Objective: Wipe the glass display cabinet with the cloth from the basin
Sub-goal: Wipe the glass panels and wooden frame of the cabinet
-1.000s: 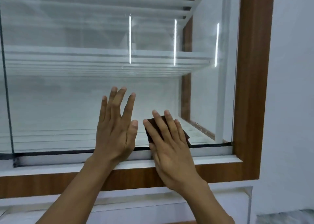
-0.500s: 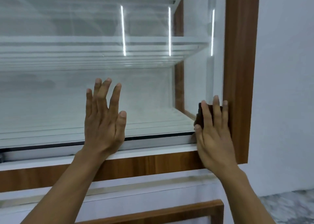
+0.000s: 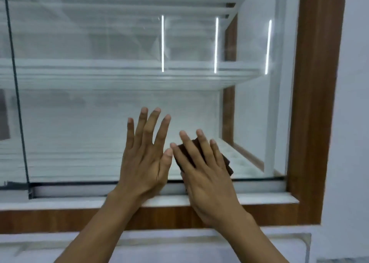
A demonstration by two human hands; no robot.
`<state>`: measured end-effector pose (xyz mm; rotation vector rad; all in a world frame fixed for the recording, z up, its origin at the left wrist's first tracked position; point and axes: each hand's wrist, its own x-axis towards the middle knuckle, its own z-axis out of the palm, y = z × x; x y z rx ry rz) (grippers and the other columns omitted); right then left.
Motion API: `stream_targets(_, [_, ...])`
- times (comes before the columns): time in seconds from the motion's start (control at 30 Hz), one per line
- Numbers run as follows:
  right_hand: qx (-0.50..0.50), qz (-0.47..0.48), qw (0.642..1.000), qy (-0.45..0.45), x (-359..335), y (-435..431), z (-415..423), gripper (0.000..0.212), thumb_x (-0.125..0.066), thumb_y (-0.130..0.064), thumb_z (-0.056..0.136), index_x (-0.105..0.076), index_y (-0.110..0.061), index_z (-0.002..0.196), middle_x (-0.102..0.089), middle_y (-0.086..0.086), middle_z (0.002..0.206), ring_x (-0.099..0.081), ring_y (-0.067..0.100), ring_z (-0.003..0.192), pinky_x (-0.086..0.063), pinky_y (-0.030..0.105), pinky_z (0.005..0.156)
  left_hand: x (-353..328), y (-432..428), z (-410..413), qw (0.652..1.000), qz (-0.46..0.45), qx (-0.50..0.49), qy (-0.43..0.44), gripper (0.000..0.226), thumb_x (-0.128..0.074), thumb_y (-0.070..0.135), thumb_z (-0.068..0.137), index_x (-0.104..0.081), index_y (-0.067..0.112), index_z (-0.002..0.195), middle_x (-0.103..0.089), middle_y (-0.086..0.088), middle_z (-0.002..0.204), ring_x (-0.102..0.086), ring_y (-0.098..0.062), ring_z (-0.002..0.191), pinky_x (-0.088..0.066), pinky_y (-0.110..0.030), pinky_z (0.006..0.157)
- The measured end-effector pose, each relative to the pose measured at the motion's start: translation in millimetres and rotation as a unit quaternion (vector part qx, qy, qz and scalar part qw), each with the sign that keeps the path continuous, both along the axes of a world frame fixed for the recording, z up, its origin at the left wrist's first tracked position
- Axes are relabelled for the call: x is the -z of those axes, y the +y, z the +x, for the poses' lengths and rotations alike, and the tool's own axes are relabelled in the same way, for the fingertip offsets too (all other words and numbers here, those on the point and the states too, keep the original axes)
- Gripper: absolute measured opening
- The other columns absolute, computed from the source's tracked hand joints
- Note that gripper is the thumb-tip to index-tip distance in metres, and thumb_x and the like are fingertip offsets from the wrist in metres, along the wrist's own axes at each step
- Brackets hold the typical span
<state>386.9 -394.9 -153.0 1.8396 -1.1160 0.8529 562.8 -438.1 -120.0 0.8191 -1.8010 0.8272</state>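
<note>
The glass display cabinet (image 3: 83, 135) fills the view, with a brown wooden frame and white shelves behind the pane. My right hand (image 3: 207, 174) lies flat on the lower part of the glass and presses a dark brown cloth (image 3: 225, 161) against it; most of the cloth is hidden under the fingers. My left hand (image 3: 146, 159) rests flat on the glass just left of it, fingers spread, holding nothing. The left thumb nearly touches the right index finger. No basin is in view.
The wooden frame (image 3: 317, 107) runs up the right side, with a pale wall beyond it. A white sill (image 3: 60, 202) and a wooden rail lie below the pane. A dark vertical glass seam (image 3: 18, 103) stands at the left.
My right hand has slid the cloth left along the bottom of the glass, from the right frame back to beside my left hand. The left hand has stayed flat on the pane.
</note>
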Motion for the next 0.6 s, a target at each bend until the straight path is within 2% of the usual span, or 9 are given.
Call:
stream_targets(0.07, [-0.022, -0.009, 0.999, -0.025, -28.3, -7.4, 7.3, 0.071, -0.06, -0.013, 0.094, -0.029, -0.021, 0.158, -0.013, 0.002, 0.169, -0.006, 0.03, 0.157, -0.016, 0.053, 0.122, -25.9, -2.5, 8.5, 1.0, 0.01, -0.003, -0.002, 0.06, -0.018, 0.039, 0.106, -0.015, 0.013, 0.16, -0.009, -0.012, 0.169, -0.003, -0.033, 0.158, 0.003, -0.052, 0.127])
stream_targets(0.13, [-0.055, -0.051, 0.994, -0.084, -80.4, -14.5, 10.2, 0.051, -0.051, -0.017, 0.099, -0.039, -0.021, 0.149, -0.018, 0.004, 0.168, -0.01, 0.031, 0.156, -0.014, 0.053, 0.123, -71.1, -7.6, 18.5, 1.0, 0.002, -0.015, 0.003, 0.06, -0.016, 0.039, 0.106, -0.013, 0.014, 0.16, -0.008, -0.011, 0.17, -0.003, -0.034, 0.157, 0.003, -0.053, 0.127])
stream_targets(0.2, [-0.067, -0.079, 0.988, -0.119, -149.4, -20.2, 16.0, 0.043, -0.044, -0.019, 0.101, -0.042, -0.022, 0.143, -0.016, 0.004, 0.169, -0.007, 0.031, 0.156, -0.009, 0.053, 0.124, -129.6, -14.1, 27.3, 0.999, -0.01, -0.033, 0.023, 0.06, -0.015, 0.039, 0.106, -0.012, 0.014, 0.161, -0.007, -0.01, 0.17, -0.003, -0.034, 0.157, 0.003, -0.053, 0.127])
stream_targets(0.3, [-0.056, -0.105, 0.98, -0.158, -256.1, -26.0, 26.1, 0.046, -0.041, -0.021, 0.102, -0.037, -0.02, 0.148, -0.011, 0.005, 0.169, 0.0, 0.029, 0.157, -0.007, 0.055, 0.124, -217.1, -17.7, 35.6, 0.998, -0.013, -0.054, 0.039, 0.06, -0.015, 0.041, 0.106, -0.011, 0.015, 0.161, -0.007, -0.011, 0.17, -0.002, -0.033, 0.157, 0.003, -0.053, 0.127])
stream_targets(0.4, [-0.036, -0.124, 0.973, -0.19, -345.9, -31.3, 29.7, 0.049, -0.04, -0.024, 0.105, -0.036, -0.013, 0.153, -0.018, 0.009, 0.161, -0.003, 0.034, 0.156, -0.017, 0.057, 0.124, -282.6, -15.5, 37.4, 0.998, 0.004, -0.062, 0.03, 0.06, -0.015, 0.04, 0.106, -0.015, 0.014, 0.16, -0.009, -0.012, 0.169, -0.004, -0.033, 0.157, 0.0, -0.053, 0.127])
stream_targets(0.5, [-0.021, -0.147, 0.972, -0.185, -414.7, -35.6, 34.9, 0.049, -0.036, -0.026, 0.108, -0.038, -0.007, 0.153, -0.027, 0.011, 0.146, -0.014, 0.039, 0.151, -0.028, 0.061, 0.119, -316.5, -14.4, 39.4, 0.998, 0.015, -0.062, 0.014, 0.06, -0.018, 0.04, 0.106, -0.018, 0.015, 0.16, -0.012, -0.012, 0.169, -0.009, -0.035, 0.157, -0.006, -0.055, 0.127])
stream_targets(0.6, [0.0, -0.162, 0.972, -0.169, -460.7, -39.9, 44.1, 0.049, -0.039, -0.025, 0.108, -0.038, -0.006, 0.153, -0.032, 0.012, 0.144, -0.019, 0.04, 0.148, -0.035, 0.063, 0.113, -324.5, -13.1, 44.4, 0.997, 0.014, -0.072, -0.02, 0.06, -0.021, 0.042, 0.105, -0.019, 0.017, 0.16, -0.012, -0.009, 0.169, -0.013, -0.035, 0.156, -0.01, -0.053, 0.126])
